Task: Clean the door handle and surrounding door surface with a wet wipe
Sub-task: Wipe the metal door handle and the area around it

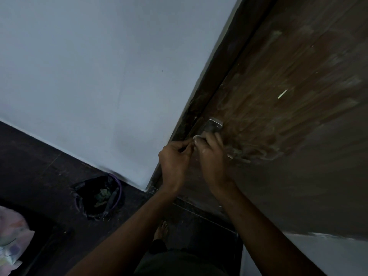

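Observation:
A brown wooden door fills the right side, streaked with pale smears. Its metal handle plate sits near the door's left edge; the lever below it is hidden by my hands. A whitish wet wipe shows just under the plate. My right hand is closed over the handle with the wipe in it. My left hand is right beside it, fingertips pinching the wipe's left edge.
A pale wall lies left of the dark door frame. On the dark floor stands a bin with a black liner. Patterned cloth lies at the lower left. My bare foot is below the hands.

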{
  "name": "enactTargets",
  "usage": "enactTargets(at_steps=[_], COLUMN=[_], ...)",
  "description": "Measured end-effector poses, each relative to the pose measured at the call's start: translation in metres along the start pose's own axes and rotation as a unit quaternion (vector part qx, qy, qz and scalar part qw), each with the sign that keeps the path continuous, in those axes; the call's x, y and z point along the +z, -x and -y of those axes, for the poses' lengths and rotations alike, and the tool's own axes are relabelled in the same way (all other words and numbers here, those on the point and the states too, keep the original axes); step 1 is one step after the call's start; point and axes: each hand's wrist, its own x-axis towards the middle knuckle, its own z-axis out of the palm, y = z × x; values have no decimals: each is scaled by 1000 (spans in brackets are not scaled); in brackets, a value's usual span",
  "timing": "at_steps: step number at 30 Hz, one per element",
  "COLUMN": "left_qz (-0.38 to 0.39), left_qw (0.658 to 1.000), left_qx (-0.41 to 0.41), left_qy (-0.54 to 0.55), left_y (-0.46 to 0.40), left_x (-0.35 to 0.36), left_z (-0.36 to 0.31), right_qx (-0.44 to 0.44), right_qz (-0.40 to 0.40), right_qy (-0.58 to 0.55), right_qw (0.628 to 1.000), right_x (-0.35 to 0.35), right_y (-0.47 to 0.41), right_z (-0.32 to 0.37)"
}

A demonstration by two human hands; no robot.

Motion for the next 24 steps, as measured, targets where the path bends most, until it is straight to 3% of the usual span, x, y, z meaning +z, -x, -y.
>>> enactTargets(at_steps=[6, 14, 18, 24], left_qz=[1, -13, -10, 9], left_qw=[1000, 988, 988, 985], left_qx=[23, 128, 111, 124], left_qy=[-12, -87, -103, -120], left_y=[-2, -2, -4, -2], left_x=[0, 5, 0, 3], left_z=[2, -6, 2, -1], right_qx=[92, 125, 147, 123], right_qz=[-70, 32, 10, 57], right_qy=[-39, -76, -86, -145], right_qw=[992, 989, 985, 980], right_x=[-10, -5, -19, -15], right_y=[17, -15, 1, -5], right_z=[-15, 3, -8, -4])
